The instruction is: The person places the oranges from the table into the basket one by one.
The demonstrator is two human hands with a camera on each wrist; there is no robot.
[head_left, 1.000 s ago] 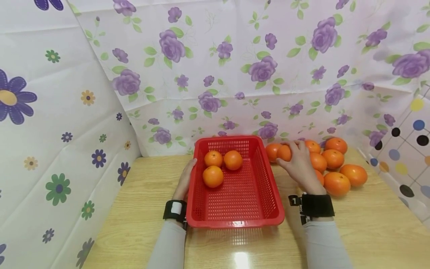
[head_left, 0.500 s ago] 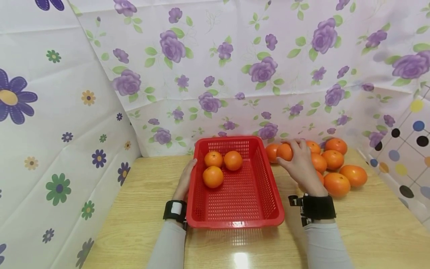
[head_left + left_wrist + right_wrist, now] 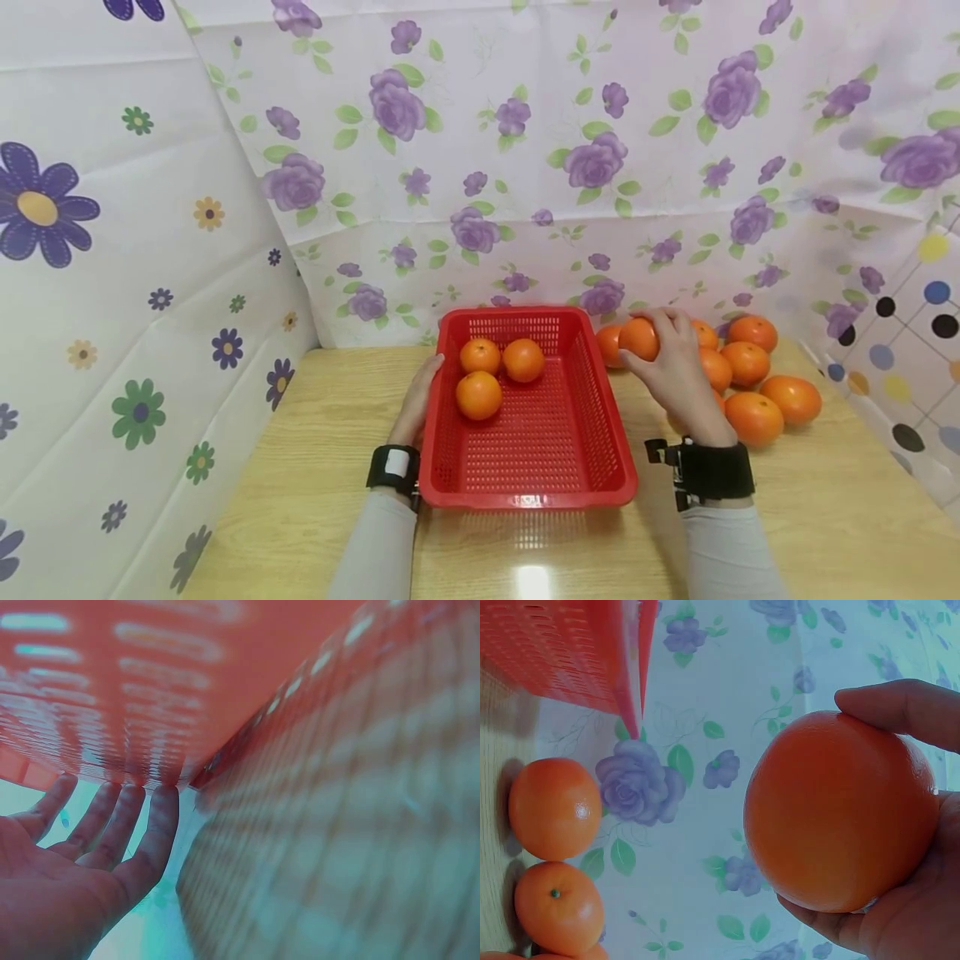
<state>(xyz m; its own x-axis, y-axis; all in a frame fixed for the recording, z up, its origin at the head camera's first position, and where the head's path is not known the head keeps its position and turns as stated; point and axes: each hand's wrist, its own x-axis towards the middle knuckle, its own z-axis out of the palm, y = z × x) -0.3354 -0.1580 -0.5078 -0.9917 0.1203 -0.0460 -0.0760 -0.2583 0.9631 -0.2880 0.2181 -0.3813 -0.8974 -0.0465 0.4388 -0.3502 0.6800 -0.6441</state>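
My right hand holds an orange between thumb and fingers, just right of the red plastic basket. In the right wrist view this held orange is raised off the table, apart from the other oranges. My left hand rests along the basket's left side. Its fingers reach up with their tips against the slotted wall in the left wrist view. Inside the basket, toward the back left, sit three oranges: one front, one behind it and one to the right.
Several loose oranges lie grouped on the wooden table to the right, partly behind my right hand. One orange lies close to the basket's right wall. Flowered cloth hangs behind the table, with more sheeting at both sides.
The right hand has raised its orange slightly, and more of the orange shows now. The head view has shifted a little. Left hand and basket keep their places.
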